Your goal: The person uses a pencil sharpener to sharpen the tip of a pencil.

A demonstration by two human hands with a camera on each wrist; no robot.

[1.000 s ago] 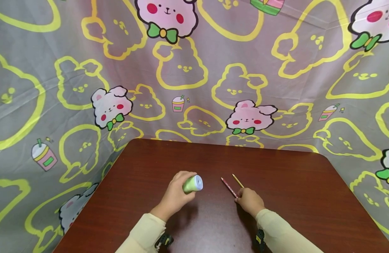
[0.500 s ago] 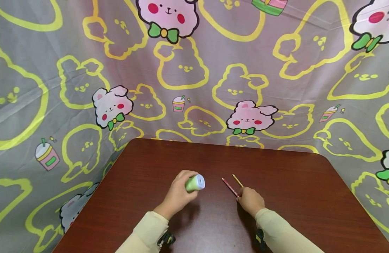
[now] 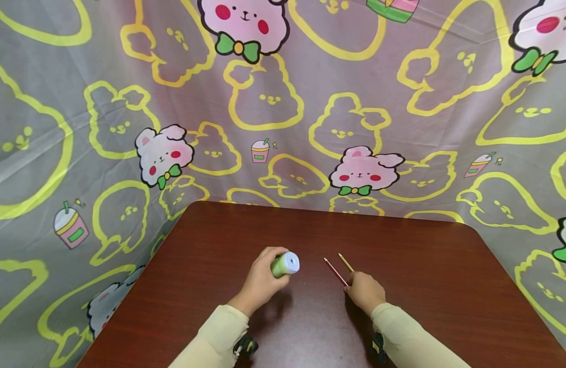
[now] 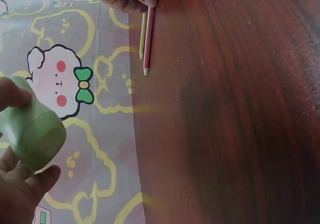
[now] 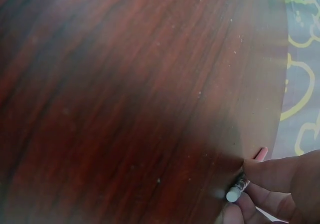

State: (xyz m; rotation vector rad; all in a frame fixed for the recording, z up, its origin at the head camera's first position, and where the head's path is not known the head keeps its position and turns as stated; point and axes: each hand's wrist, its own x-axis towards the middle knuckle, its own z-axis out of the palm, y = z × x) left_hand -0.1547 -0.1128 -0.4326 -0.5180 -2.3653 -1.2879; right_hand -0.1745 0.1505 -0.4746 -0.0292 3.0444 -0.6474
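Observation:
In the head view my left hand (image 3: pixel 260 283) grips a light green pencil sharpener (image 3: pixel 279 266), tipped so its pale end with a small dark hole faces right. Its rounded green body (image 4: pixel 37 134) shows between fingers and thumb in the left wrist view. My right hand (image 3: pixel 367 292) pinches a red pencil (image 3: pixel 335 272) near its rear, sharpened tip pointing away and to the left. The white eraser end (image 5: pixel 233 196) of that pencil sticks out under my thumb in the right wrist view. Beside it is a yellow pencil (image 3: pixel 345 262), its rear hidden by my right hand.
Both hands are over a dark reddish-brown wooden table (image 3: pixel 246 225) with rounded far corners. A grey curtain (image 3: pixel 292 143) printed with yellow outlines and rabbits hangs behind the table and along its sides.
My left hand with the sharpener has shifted slightly right, toward the pencils. The red pencil's tip has moved a little right and the pencil's visible side looks different. My right hand stays nearly still.

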